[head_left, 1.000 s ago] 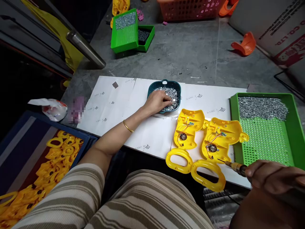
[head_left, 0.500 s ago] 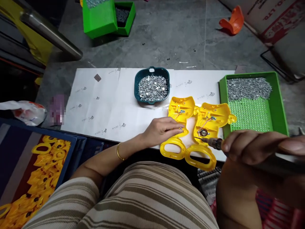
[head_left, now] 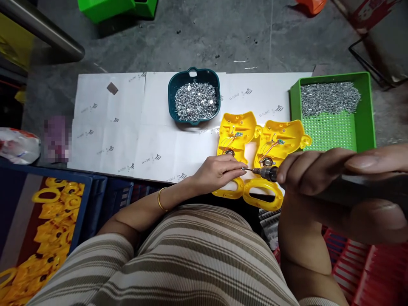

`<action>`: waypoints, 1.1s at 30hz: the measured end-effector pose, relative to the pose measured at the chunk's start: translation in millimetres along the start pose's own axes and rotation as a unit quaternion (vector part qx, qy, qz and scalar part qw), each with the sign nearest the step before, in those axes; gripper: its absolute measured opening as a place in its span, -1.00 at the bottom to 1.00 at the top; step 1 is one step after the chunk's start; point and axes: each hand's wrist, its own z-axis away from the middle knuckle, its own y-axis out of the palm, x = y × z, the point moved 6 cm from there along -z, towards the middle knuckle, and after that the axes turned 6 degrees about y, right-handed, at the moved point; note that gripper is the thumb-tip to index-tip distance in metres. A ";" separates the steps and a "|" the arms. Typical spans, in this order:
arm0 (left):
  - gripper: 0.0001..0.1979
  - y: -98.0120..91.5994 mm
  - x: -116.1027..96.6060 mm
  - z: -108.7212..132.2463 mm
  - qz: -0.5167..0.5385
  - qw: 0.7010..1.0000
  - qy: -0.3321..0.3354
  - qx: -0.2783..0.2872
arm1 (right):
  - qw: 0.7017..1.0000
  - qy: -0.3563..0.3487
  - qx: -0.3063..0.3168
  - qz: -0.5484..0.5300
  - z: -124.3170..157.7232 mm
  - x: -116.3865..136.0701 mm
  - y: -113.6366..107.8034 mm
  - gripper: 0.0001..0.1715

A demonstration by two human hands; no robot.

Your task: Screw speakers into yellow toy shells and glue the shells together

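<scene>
My left hand [head_left: 216,172] is closed in a pinch on a small screw, held against the tip of the screwdriver [head_left: 266,172]. My right hand [head_left: 334,178] is wrapped round the screwdriver's body, close to the camera. Both meet above the lower edge of two yellow plastic shells [head_left: 236,136] [head_left: 280,140] lying side by side on white paper, each with a small speaker, wires and a loop handle. A dark teal bowl [head_left: 172,91] full of silver screws stands behind them.
A green perforated tray [head_left: 363,123] with a heap of screws is at the right. A blue crate [head_left: 86,187] of yellow parts sits at lower left. A white plastic bag [head_left: 17,144] lies at the left edge. Green boxes [head_left: 105,6] stand on the grey floor.
My left hand left the screw bowl and came back to the shells with a screw. My right hand brought the screwdriver tip left to meet it. The view tilted down.
</scene>
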 end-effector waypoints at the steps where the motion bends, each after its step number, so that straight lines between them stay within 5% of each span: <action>1: -0.79 0.5 0.3 0.3 0.000 1.000 -0.003 0.004 | 1.000 -0.006 0.016 -0.004 -0.7 0.3 0.4 -0.81; 4: -0.78 0.9 0.9 0.1 -0.002 1.000 -0.006 0.012 | 0.996 0.023 0.081 0.021 -2.4 -2.2 2.0 -0.82; 9: -0.77 3.3 1.5 -2.4 -0.022 0.999 -0.003 0.035 | 0.999 0.002 0.040 0.006 -2.2 -1.4 -2.7 -0.82; 13: -0.77 5.4 -3.4 -2.7 -0.038 0.998 0.018 0.050 | 0.995 0.030 0.089 0.020 -2.4 -6.0 3.6 -0.79; 17: -0.72 -12.9 -8.3 2.0 -0.133 0.990 0.028 -0.032 | 0.999 0.004 0.035 0.009 -3.1 -5.7 -0.4 -0.81; 20: -0.52 -30.4 0.7 10.4 -0.250 0.963 -0.028 -0.097 | 1.000 -0.011 -0.011 0.011 -5.4 -12.2 -2.5 -0.82; 24: -0.18 -24.2 23.0 19.5 -0.257 0.960 -0.107 -0.036 | 0.998 -0.054 0.044 0.000 -11.7 -28.8 3.6 -0.76; 33: -0.21 -11.6 27.5 21.6 -0.238 0.962 -0.134 0.006 | 0.994 -0.069 0.082 -0.018 -11.5 -60.2 11.4 -0.74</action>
